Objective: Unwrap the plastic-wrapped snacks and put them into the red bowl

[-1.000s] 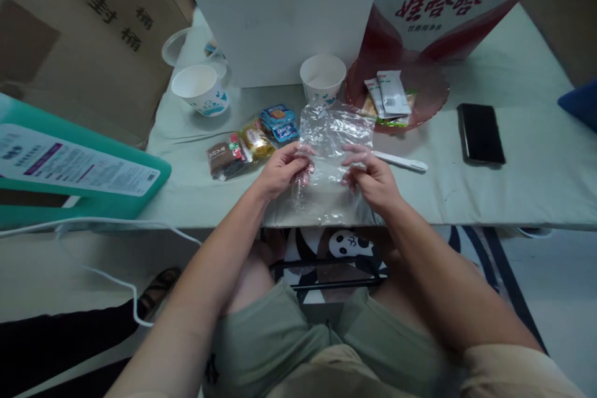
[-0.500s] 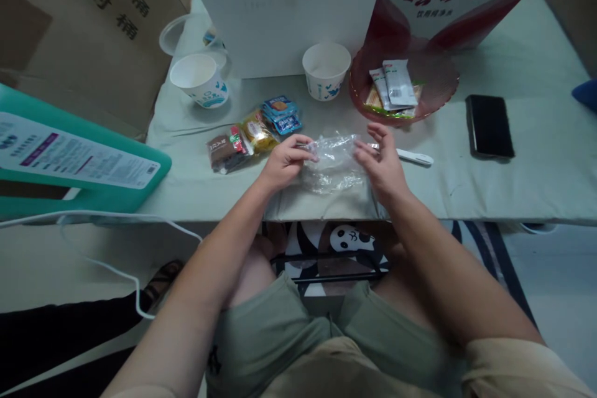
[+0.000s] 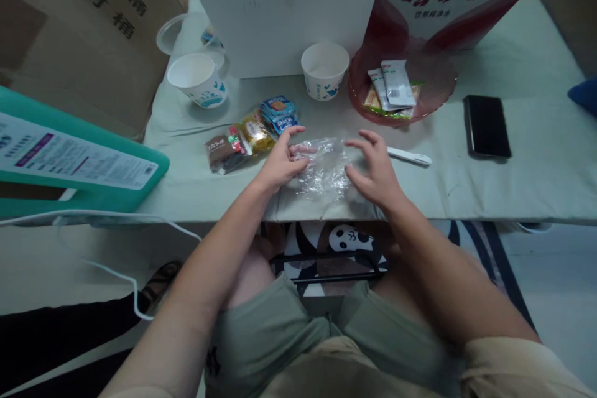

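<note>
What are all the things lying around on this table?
clear plastic bag: 1, see-through, crumpled, table's front edge, between the hands
snack packets: several, brown, yellow, blue, left of the bag
paper cups: 2, white with blue print, back of table
red plate: 1, holding sachets
white stick: 1, right of the bag
phone: 1, black, far right
left hand: on the bag
right hand: fingers spread, at the bag's edge

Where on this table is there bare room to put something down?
Bare cloth lies right of the black phone, and between the white stick and the table's front edge. Some also lies left of the snack packets, below the left paper cup. It is crowded around both hands on the clear plastic bag.
</note>
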Demonstrator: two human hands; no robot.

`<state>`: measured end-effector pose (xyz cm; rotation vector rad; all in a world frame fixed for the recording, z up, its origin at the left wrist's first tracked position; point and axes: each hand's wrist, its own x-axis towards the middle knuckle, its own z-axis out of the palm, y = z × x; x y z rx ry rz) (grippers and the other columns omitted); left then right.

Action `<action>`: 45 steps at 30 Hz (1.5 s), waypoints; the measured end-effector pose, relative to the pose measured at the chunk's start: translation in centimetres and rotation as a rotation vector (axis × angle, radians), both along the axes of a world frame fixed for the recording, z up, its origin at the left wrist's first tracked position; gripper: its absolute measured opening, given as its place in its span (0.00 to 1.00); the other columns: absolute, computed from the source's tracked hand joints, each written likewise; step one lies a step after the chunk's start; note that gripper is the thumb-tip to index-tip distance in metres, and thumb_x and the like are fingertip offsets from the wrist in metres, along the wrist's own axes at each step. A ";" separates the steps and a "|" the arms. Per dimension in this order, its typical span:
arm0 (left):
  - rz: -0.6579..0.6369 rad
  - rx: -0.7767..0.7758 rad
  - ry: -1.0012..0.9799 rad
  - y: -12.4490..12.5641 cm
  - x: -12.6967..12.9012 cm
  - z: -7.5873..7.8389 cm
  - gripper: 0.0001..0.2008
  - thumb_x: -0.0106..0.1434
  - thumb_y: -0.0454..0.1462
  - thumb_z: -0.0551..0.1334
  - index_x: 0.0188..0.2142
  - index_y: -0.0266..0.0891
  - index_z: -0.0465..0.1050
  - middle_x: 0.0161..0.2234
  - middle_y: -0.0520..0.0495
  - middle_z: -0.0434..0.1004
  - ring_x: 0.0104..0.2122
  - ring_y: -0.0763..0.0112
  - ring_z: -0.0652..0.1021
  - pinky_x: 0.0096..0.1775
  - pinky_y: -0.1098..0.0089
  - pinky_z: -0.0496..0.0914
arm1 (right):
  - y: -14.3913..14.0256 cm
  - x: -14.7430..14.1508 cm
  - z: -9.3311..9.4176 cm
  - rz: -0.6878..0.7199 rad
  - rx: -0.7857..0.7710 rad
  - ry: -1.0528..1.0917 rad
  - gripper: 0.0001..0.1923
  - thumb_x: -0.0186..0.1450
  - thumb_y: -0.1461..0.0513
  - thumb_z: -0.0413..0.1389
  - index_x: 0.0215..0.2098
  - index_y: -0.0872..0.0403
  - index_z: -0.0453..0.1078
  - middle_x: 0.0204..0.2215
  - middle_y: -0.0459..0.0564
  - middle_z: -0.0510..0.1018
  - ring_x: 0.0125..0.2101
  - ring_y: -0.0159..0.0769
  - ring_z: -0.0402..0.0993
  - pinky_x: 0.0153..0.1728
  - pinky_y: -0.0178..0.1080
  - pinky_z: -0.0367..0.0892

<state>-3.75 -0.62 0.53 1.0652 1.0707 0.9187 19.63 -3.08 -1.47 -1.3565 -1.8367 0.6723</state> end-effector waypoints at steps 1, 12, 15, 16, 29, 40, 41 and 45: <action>-0.017 0.002 -0.043 -0.1 -0.1 0.2 0.38 0.47 0.29 0.70 0.57 0.48 0.62 0.41 0.48 0.79 0.34 0.70 0.80 0.34 0.73 0.69 | 0.1 0.1 0.2 -0.022 -0.061 0.115 0.31 0.60 0.59 0.62 0.61 0.46 0.64 0.65 0.57 0.65 0.67 0.53 0.62 0.66 0.60 0.61; -0.075 -0.304 -0.162 -0.6 0.4 1.3 0.32 0.50 0.40 0.75 0.52 0.41 0.67 0.41 0.42 0.83 0.37 0.62 0.83 0.37 0.66 0.74 | 0.0 -1.7 1.7 -0.014 -0.531 0.437 0.12 0.58 0.54 0.63 0.29 0.51 0.66 0.26 0.49 0.78 0.28 0.36 0.74 0.34 0.41 0.71; -0.009 -0.232 -0.007 -0.4 0.6 1.0 0.21 0.48 0.30 0.72 0.42 0.35 0.72 0.30 0.48 0.80 0.27 0.73 0.79 0.30 0.74 0.68 | 0.1 -0.8 2.1 -0.053 -0.551 0.505 0.13 0.57 0.53 0.62 0.33 0.50 0.66 0.27 0.47 0.78 0.28 0.36 0.76 0.34 0.42 0.72; 0.023 -0.210 -0.011 -0.3 0.5 1.0 0.17 0.47 0.29 0.71 0.37 0.34 0.73 0.27 0.50 0.78 0.26 0.75 0.77 0.29 0.75 0.67 | 0.2 -0.2 2.1 -0.088 -0.528 0.503 0.14 0.57 0.52 0.62 0.35 0.50 0.66 0.26 0.46 0.78 0.28 0.37 0.76 0.34 0.42 0.72; 0.174 -0.217 -0.111 0.8 -0.8 1.5 0.13 0.51 0.36 0.68 0.36 0.40 0.68 0.32 0.52 0.78 0.31 0.67 0.82 0.29 0.70 0.73 | 1.2 7.7 0.4 -0.413 -0.176 -0.522 0.14 0.63 0.58 0.53 0.42 0.54 0.76 0.44 0.62 0.79 0.46 0.54 0.75 0.48 0.54 0.67; 0.008 -0.159 -0.199 -0.3 -0.1 1.6 0.19 0.47 0.37 0.71 0.34 0.41 0.62 0.37 0.48 0.83 0.29 0.68 0.82 0.28 0.71 0.72 | 0.7 -0.3 0.8 -0.174 -0.477 0.760 0.25 0.50 0.48 0.68 0.33 0.49 0.60 0.32 0.44 0.76 0.24 0.28 0.67 0.22 0.33 0.58; -0.007 -0.158 -0.201 -0.3 0.0 1.5 0.20 0.48 0.37 0.71 0.34 0.41 0.61 0.37 0.47 0.83 0.31 0.67 0.83 0.31 0.70 0.73 | 0.6 -0.7 1.0 -0.133 -0.510 0.779 0.27 0.49 0.47 0.70 0.34 0.50 0.61 0.37 0.47 0.78 0.26 0.29 0.70 0.22 0.32 0.57; -0.093 -0.123 -0.140 -0.5 0.2 1.2 0.21 0.49 0.38 0.73 0.34 0.40 0.61 0.35 0.47 0.84 0.36 0.65 0.85 0.42 0.66 0.76 | 0.2 -1.7 2.2 -0.078 -0.559 0.810 0.30 0.47 0.47 0.72 0.32 0.50 0.59 0.35 0.47 0.80 0.27 0.32 0.75 0.22 0.32 0.58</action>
